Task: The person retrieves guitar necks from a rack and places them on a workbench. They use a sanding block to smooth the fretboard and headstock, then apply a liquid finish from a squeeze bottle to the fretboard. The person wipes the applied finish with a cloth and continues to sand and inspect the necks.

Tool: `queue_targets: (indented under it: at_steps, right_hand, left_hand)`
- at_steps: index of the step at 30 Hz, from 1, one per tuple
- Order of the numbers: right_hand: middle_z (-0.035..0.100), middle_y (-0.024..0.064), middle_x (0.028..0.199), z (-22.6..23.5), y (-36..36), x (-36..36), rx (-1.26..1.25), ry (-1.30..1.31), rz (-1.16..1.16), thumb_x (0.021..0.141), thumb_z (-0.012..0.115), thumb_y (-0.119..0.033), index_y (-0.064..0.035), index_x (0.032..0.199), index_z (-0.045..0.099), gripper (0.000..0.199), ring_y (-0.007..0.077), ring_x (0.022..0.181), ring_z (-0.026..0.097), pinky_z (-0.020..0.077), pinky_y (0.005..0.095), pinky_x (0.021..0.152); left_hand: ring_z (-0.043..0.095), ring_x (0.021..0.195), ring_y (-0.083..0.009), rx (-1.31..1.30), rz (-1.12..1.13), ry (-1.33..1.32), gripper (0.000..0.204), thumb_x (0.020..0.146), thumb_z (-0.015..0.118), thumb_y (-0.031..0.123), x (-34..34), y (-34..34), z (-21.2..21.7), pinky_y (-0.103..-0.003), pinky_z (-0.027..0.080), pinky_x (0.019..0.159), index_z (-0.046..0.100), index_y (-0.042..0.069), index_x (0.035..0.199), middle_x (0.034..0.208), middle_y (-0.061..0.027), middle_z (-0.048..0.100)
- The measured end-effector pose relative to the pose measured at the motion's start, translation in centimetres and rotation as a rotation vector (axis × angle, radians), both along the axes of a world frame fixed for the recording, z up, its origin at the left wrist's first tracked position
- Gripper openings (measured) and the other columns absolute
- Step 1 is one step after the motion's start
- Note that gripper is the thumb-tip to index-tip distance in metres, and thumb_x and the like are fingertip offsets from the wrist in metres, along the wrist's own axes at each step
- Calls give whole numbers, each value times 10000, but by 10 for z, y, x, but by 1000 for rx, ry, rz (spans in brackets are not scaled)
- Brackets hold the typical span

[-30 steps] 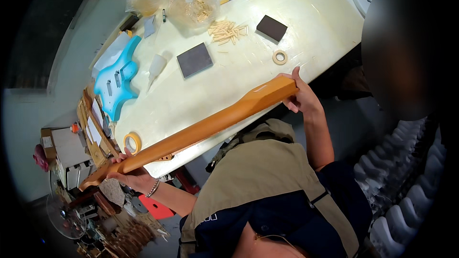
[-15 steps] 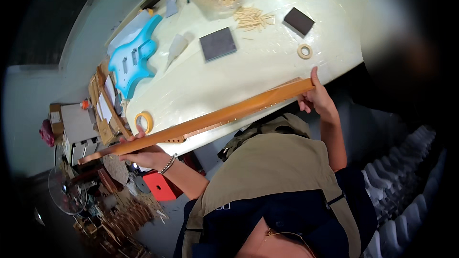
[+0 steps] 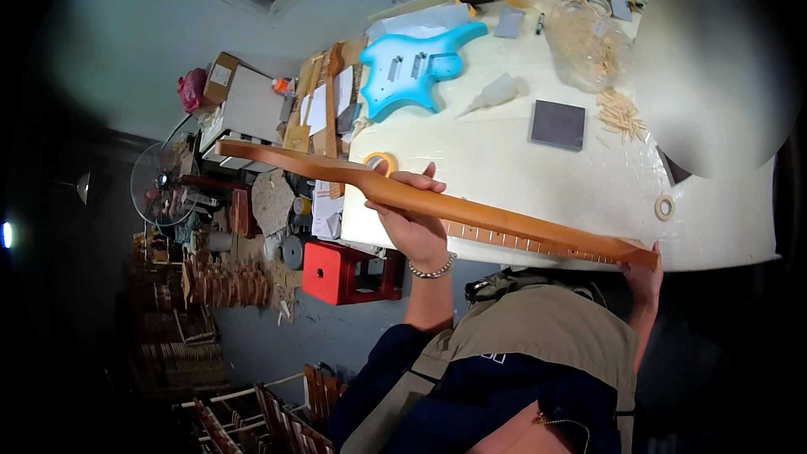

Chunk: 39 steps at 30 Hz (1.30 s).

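Note:
A brown wooden guitar neck (image 3: 492,217) lies across both my hands, its headstock end up to the left and its other end lower on the right. My left hand (image 3: 414,231) cups it from below near the headstock, with the fingers reaching up behind it. At the far right end, my right hand (image 3: 643,276) grips the neck, its fingers partly hidden. Frets show along the lower edge, so the rounded back faces up. Beyond it, a blue and white guitar body (image 3: 408,71) rests on the white-topped table (image 3: 504,176).
On the table are a sanding block (image 3: 558,124), a pile of thin wooden sticks (image 3: 620,113), a clear bottle (image 3: 498,91) and tape rolls (image 3: 664,207). A red stool (image 3: 332,273) and a fan (image 3: 162,178) stand left. A pale blur covers the upper right.
My view has swung left. The neck's headstock end has risen and its other end has dropped. My left hand now sits further along the neck from the headstock tip.

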State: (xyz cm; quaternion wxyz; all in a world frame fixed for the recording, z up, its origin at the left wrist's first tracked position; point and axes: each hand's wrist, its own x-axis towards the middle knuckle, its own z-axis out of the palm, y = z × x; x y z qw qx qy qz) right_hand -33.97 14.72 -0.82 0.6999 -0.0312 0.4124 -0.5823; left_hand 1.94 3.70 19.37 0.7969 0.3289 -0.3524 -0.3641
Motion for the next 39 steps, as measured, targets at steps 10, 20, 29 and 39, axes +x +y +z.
queue_targets:
  at_steps: [10,20,29,39]
  right_hand:
    - [555,154,1094,-23,-12,-6,-169,-97,-130,916,339,-369,18,1167,479,482,251,1045,514,377,340,941]
    - [618,96,839,-7,-37,-7,185,178,167,854,329,-600,-52,1026,548,615,254,624,608,446,397,428]
    - [586,116,646,-5,-47,-7,229,158,308,843,339,-481,-49,909,544,483,264,426,535,369,352,310]
    - [596,85,757,49,-66,44,180,164,-1,860,329,-466,-96,957,511,424,218,589,562,410,341,440]
  left_hand:
    - [591,654,-201,-55,-63,-70,498,920,308,506,-14,0,12,-418,441,880,450,59,1088,756,-88,585]
    - [590,839,-245,-90,-169,-39,316,891,466,127,-40,-5,62,-466,402,934,390,28,1181,894,-104,567]
    - [570,1009,-249,-188,-291,-137,415,875,512,133,-55,-6,71,-448,263,1031,332,8,1227,978,-119,598]
    - [341,1264,-345,-35,-490,-271,1034,684,260,799,-96,-11,44,-444,316,1017,-16,102,1396,1417,-134,216]
